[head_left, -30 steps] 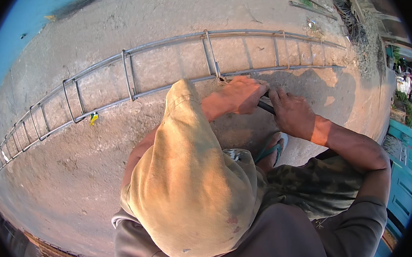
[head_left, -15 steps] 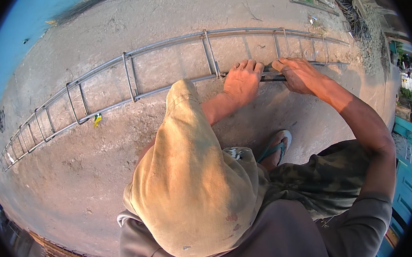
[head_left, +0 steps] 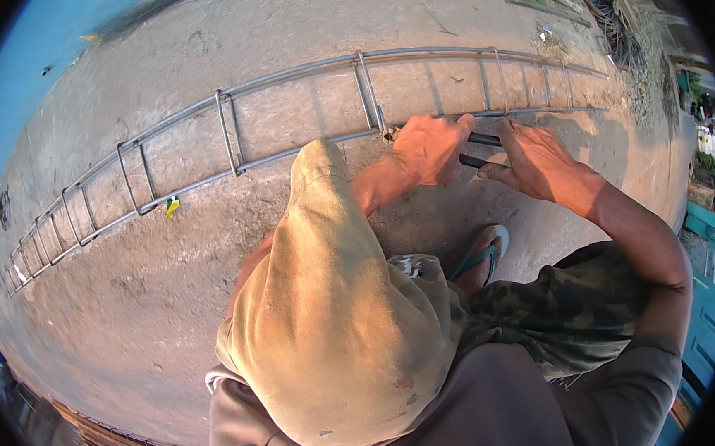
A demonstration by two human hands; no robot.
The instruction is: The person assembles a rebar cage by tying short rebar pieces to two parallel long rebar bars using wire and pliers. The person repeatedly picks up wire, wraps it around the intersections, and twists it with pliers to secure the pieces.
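Note:
A long rebar cage (head_left: 289, 70) lies on the ground before me, its thin bars joined by rectangular stirrups (head_left: 225, 133). My left hand (head_left: 431, 149) is closed over the front of a pair of pliers at the cage's near bar, just right of a stirrup. Two dark handles (head_left: 484, 139) stick out from under it, slightly spread. My right hand (head_left: 542, 154) grips the handle ends, fingers over the upper one and thumb by the lower. The pliers' jaws are hidden beneath my left hand. A small brown bit (head_left: 390, 134) shows at the stirrup's corner.
My sandalled foot (head_left: 484, 255) is on the ground below the hands. A yellow-green scrap (head_left: 171, 207) lies beside the near bar. Loose rods and wire (head_left: 614, 35) are heaped at the far right. More long brown rods (head_left: 132, 442) lie at the lower left.
My right hand has shifted slightly right and down, and the handles have tilted and spread a little. My left hand has rolled over and stays by the same stirrup.

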